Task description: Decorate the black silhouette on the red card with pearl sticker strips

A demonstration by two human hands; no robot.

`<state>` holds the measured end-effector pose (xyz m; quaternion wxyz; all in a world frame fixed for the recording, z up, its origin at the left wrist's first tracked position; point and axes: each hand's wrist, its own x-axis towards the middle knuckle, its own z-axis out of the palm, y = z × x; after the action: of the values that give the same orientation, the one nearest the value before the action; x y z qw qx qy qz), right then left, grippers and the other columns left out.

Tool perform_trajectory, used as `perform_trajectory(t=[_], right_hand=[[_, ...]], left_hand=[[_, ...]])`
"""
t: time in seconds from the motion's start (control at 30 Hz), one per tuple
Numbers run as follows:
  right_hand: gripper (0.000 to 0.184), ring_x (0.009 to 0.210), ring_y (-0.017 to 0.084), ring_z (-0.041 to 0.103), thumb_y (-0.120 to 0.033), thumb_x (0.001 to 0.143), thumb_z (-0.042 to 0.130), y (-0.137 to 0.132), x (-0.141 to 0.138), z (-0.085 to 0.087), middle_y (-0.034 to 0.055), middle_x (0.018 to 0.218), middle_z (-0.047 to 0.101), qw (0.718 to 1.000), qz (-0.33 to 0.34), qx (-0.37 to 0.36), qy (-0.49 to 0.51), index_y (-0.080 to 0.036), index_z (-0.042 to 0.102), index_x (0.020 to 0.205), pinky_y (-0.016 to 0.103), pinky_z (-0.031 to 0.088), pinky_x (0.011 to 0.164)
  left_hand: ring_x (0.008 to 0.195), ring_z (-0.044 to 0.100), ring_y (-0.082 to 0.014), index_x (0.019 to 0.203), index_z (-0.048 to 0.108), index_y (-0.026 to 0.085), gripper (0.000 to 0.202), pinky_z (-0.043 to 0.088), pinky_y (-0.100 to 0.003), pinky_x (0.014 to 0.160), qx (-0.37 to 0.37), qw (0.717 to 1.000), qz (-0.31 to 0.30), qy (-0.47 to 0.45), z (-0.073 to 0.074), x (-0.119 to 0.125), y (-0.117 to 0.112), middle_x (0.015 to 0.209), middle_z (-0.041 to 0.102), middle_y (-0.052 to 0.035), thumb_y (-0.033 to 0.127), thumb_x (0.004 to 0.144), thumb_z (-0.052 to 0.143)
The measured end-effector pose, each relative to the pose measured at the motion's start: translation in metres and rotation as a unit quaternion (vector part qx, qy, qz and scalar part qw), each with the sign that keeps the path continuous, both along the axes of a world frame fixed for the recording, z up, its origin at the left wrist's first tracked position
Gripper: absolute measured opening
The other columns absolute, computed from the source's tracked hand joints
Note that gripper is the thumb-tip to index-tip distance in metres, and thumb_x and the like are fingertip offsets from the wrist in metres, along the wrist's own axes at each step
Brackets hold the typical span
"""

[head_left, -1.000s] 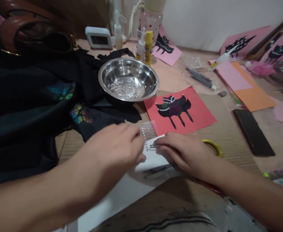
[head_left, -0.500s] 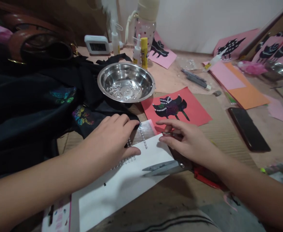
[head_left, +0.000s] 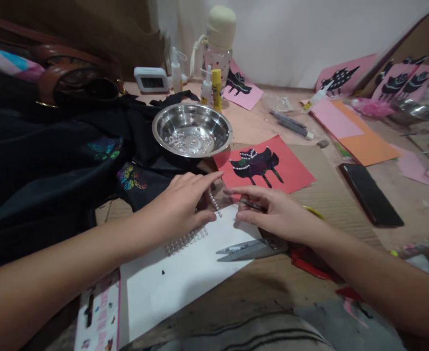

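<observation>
My left hand (head_left: 185, 204) is curled over a sheet of small pearl beads (head_left: 187, 240), its index finger stretched forward and its thumb lower down. One row of pearls shows between finger and thumb; the palm covers the rest. Close on the right, my right hand (head_left: 263, 207) pinches a slim metal tool (head_left: 250, 204) whose kind I cannot make out. Under both hands lies white paper (head_left: 177, 292). Large scissors (head_left: 243, 249) with red handles rest partly on it, blades parted and pointing left.
Ahead are a steel bowl (head_left: 192, 109) with loose beads and a red card (head_left: 295, 175) with a beaded black shape. Black cloth (head_left: 53, 146) lies left, a phone (head_left: 371, 195) right. Glue bottles (head_left: 206, 90), a glue stick (head_left: 216, 90) and a water bottle (head_left: 219, 36) stand behind.
My left index finger has straightened towards the red card. My right hand, with the metal tool, has come a little closer to the left. The view has shifted slightly.
</observation>
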<state>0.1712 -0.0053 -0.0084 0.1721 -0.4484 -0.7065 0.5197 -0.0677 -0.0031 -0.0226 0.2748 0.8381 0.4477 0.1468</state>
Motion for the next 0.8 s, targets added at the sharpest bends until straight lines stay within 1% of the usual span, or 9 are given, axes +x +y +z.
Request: perform_trajectory(t=[0.07,0.13,0.2,0.3,0.4,0.53,0.63,0.73,0.8], right_hand=[[0.044,0.083,0.018,0.068,-0.032,0.085,0.069,0.002,0.001,0.004,0.0024,0.091,0.072,1.000,-0.021,0.012,-0.012,-0.024,0.066,0.129,0.031,0.056,0.071],[0.040,0.061,0.014,0.061,-0.034,0.085,0.069,0.003,0.003,0.011,-0.0032,0.068,0.063,0.997,-0.065,0.024,-0.027,-0.022,0.069,0.123,0.025,0.048,0.055],[0.032,0.049,0.011,0.051,-0.037,0.086,0.068,0.003,0.005,0.021,-0.0062,0.057,0.053,0.993,-0.110,0.028,-0.016,-0.021,0.073,0.113,0.023,0.041,0.047],[0.024,0.046,0.010,0.043,-0.037,0.084,0.069,-0.001,0.001,0.034,-0.0061,0.054,0.050,0.993,-0.115,0.013,0.022,-0.021,0.076,0.101,0.023,0.035,0.044],[0.018,0.049,0.010,0.041,-0.035,0.081,0.071,-0.006,-0.011,0.041,-0.0054,0.057,0.050,0.995,-0.091,-0.012,0.037,-0.022,0.076,0.092,0.023,0.032,0.045],[0.015,0.059,0.011,0.050,-0.033,0.082,0.069,-0.006,-0.022,0.038,-0.0020,0.068,0.058,0.992,-0.097,-0.034,0.068,-0.020,0.073,0.088,0.023,0.037,0.053],[0.013,0.058,0.010,0.047,-0.032,0.081,0.069,-0.006,-0.024,0.033,-0.0036,0.066,0.056,0.989,-0.103,-0.052,0.095,-0.020,0.070,0.085,0.023,0.037,0.053],[0.010,0.050,0.008,0.038,-0.028,0.079,0.071,-0.008,-0.025,0.030,-0.0072,0.061,0.049,0.985,-0.099,-0.049,0.130,-0.020,0.065,0.079,0.022,0.033,0.049],[0.011,0.048,0.007,0.035,-0.026,0.079,0.072,-0.010,-0.026,0.028,-0.0083,0.059,0.047,0.982,-0.096,-0.050,0.152,-0.020,0.062,0.077,0.021,0.031,0.047]], left_hand=[[0.100,0.063,-0.0227,0.134,0.057,0.022,0.046,0.048,-0.039,0.092,-0.019,0.998,0.009,-0.051,0.004,-0.003,0.003,0.105,0.070,-0.0050,0.023,0.089,0.066],[0.090,0.067,-0.0188,0.110,0.068,0.022,0.020,0.052,-0.033,0.082,-0.052,0.991,0.039,-0.116,0.012,-0.006,0.005,0.100,0.073,-0.0026,0.025,0.092,0.061],[0.081,0.068,-0.0163,0.097,0.069,0.022,0.012,0.054,-0.028,0.071,-0.085,0.975,0.087,-0.187,0.023,-0.009,0.004,0.092,0.074,-0.0008,0.029,0.092,0.062],[0.074,0.068,-0.0136,0.102,0.067,0.022,0.014,0.053,-0.023,0.062,-0.110,0.946,0.138,-0.273,0.038,-0.009,-0.002,0.087,0.073,0.0011,0.030,0.090,0.067],[0.073,0.068,-0.0123,0.113,0.063,0.025,0.025,0.054,-0.021,0.061,-0.115,0.932,0.144,-0.312,0.045,-0.005,-0.009,0.085,0.072,0.0022,0.025,0.088,0.068],[0.075,0.070,-0.0141,0.122,0.059,0.027,0.035,0.057,-0.024,0.064,-0.114,0.937,0.138,-0.300,0.043,-0.002,-0.014,0.084,0.073,0.0019,0.026,0.088,0.067],[0.074,0.069,-0.0149,0.127,0.055,0.027,0.039,0.057,-0.026,0.063,-0.106,0.947,0.130,-0.275,0.038,-0.003,-0.013,0.082,0.071,0.0012,0.027,0.089,0.066],[0.084,0.067,-0.0171,0.136,0.045,0.026,0.050,0.059,-0.033,0.075,-0.054,0.953,0.131,-0.268,0.032,-0.003,-0.012,0.092,0.067,-0.0014,0.027,0.090,0.066],[0.098,0.063,-0.0197,0.136,0.041,0.025,0.056,0.057,-0.039,0.089,0.037,0.953,0.162,-0.252,0.030,-0.003,-0.011,0.107,0.062,-0.0052,0.029,0.088,0.069]])
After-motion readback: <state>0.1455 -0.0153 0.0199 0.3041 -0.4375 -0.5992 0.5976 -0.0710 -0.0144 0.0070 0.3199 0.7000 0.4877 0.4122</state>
